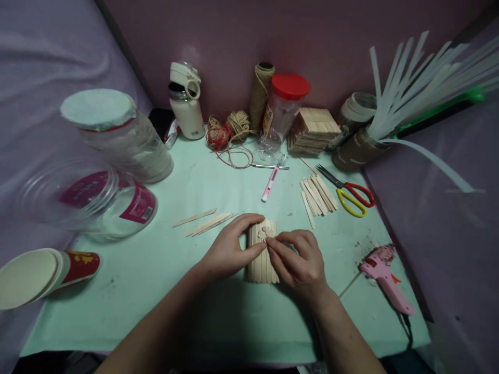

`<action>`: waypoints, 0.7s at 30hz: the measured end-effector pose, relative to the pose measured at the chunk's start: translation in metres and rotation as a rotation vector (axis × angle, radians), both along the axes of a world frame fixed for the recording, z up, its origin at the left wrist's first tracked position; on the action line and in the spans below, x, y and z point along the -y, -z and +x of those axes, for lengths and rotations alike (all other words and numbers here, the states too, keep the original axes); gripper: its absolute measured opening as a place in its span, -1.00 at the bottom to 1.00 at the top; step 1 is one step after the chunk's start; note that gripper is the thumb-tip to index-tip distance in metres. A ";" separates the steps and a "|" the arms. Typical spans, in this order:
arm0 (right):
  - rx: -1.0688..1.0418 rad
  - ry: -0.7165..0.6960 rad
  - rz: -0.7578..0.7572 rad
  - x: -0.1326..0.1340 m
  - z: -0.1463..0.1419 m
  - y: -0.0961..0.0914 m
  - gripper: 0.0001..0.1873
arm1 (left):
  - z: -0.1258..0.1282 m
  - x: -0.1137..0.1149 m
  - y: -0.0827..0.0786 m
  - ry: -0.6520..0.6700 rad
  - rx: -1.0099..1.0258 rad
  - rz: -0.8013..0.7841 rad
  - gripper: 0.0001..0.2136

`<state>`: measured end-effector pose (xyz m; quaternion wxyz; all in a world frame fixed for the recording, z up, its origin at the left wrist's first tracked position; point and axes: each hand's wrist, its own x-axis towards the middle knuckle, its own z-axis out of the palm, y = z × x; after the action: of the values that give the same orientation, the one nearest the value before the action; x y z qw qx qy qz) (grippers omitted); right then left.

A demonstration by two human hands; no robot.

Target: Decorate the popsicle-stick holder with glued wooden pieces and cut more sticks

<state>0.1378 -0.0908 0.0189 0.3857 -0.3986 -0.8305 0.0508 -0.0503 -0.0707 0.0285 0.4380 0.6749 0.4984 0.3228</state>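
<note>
A rounded holder covered with upright craft sticks [260, 270] lies in front of me on the table. My left hand [230, 246] grips it, fingers across its upper end and thumb along its front. On that front sits a small flower of pale wooden petals [265, 231]. My right hand [300, 259] has its thumb and forefinger pinched together at the flower's lower edge. Whatever is between those fingertips is hidden. Several loose craft sticks [210, 224] lie to the left of the holder.
To the right are more craft sticks [317, 196], scissors [346, 192] and a pink glue gun [385, 278]. A pink cutter [270, 184] lies beyond the holder. Plastic jars [128, 140] and paper cups [58, 270] stand left; twine [237, 124] and a bottle [187, 111] are behind.
</note>
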 end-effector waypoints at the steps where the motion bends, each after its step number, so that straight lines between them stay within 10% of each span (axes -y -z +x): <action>1: -0.001 -0.002 -0.001 0.000 0.000 0.000 -0.58 | -0.001 0.000 0.000 0.008 -0.010 0.000 -0.59; 21: 0.084 0.026 -0.034 0.003 -0.002 -0.010 -0.70 | -0.019 -0.001 0.000 0.304 -0.176 -0.116 -0.09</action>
<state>0.1363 -0.0934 0.0287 0.3443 -0.4177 -0.8397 0.0432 -0.0697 -0.0697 0.0285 0.4748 0.7417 0.4448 0.1633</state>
